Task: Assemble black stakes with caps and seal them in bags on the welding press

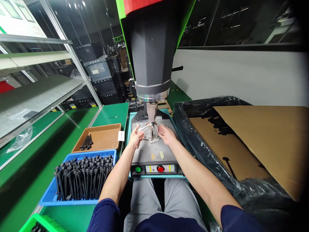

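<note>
Under the tool head (pixel 152 111) of a large bench machine stands a small metal fixture (pixel 154 133) on a grey base plate. A small dark piece shows at the tool tip, too small to name. To the left of the fixture is my left hand (pixel 136 137), thumb raised and fingers apart, with nothing I can make out in it. My right hand (pixel 167 134) is at the fixture's right side, fingers stretched towards it; whether they touch it I cannot tell. Shiny clear plastic (pixel 145 126) lies around and behind the fixture.
Left, a blue tray (pixel 79 202) holds many black ribbed strap-like parts; a brown tray (pixel 106 138) holds several more. Green and red buttons (pixel 160 169) front the machine. At right stands a black-lined box (pixel 205 161) with cardboard and black parts. A metal shelf (pixel 38 93) rises at left.
</note>
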Demonstrator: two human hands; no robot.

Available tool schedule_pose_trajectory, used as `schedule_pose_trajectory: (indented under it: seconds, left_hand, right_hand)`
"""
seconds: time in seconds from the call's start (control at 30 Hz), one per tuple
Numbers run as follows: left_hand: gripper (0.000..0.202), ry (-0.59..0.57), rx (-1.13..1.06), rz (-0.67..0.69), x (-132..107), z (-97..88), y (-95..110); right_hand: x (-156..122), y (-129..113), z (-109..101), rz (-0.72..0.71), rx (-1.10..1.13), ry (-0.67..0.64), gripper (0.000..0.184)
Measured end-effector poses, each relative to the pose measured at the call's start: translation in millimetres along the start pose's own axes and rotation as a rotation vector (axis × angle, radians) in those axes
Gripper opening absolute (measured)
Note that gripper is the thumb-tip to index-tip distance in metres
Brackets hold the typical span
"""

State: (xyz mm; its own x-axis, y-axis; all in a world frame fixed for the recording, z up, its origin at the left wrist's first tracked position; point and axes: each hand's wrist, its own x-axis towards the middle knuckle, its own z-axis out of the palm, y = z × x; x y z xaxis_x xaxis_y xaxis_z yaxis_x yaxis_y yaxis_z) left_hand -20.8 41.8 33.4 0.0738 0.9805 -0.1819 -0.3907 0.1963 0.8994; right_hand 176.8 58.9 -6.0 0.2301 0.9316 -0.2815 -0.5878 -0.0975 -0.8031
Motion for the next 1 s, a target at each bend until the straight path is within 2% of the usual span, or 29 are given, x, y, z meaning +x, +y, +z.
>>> schedule_pose_trajectory:
  seconds: [0.23, 0.43, 0.6, 0.67, 0.77, 0.83, 0.93, 1.0]
  left_hand:
    - [0.068, 0.044, -0.015, 0.011, -0.4, -2.2, -5.1]
    - [0.067, 0.037, -0.018, -0.006, -2.6, -5.4, -10.2]
    - [0.063, 0.083, -0.001, -0.043, -6.8, -8.7, -10.1]
    - [0.058, 0.138, 0.013, -0.066, -10.7, -11.0, -10.2]
    - [0.051, 0.260, 0.023, -0.059, -21.3, -17.5, -14.0]
    - [0.049, 0.323, 0.031, -0.001, -33.0, -25.5, -21.1]
    - [0.047, 0.397, 0.117, 0.154, -58.3, -43.6, -40.0]
    - [0.047, 0.461, 0.236, 0.260, -79.0, -58.2, -56.8]
  right_hand:
    - [-5.4, 0.0, 0.2, -0.026, -0.062, -0.049, 0.028]
    - [-11.3, 2.1, -1.8, -0.030, -0.125, -0.100, 0.031]
    - [-21.7, 2.6, -10.2, -0.011, -0.158, -0.088, 0.033]
    - [-31.9, 3.1, -17.2, 0.020, -0.160, -0.072, 0.033]
    - [-56.7, 5.6, -34.0, 0.064, -0.160, -0.085, 0.035]
    - [-77.1, 8.3, -51.0, 0.056, -0.173, -0.129, 0.037]
    - [-105.0, 12.3, -86.6, -0.050, -0.317, -0.137, 0.041]
    - [-117.6, 14.7, -115.7, -0.172, -0.530, -0.051, 0.047]
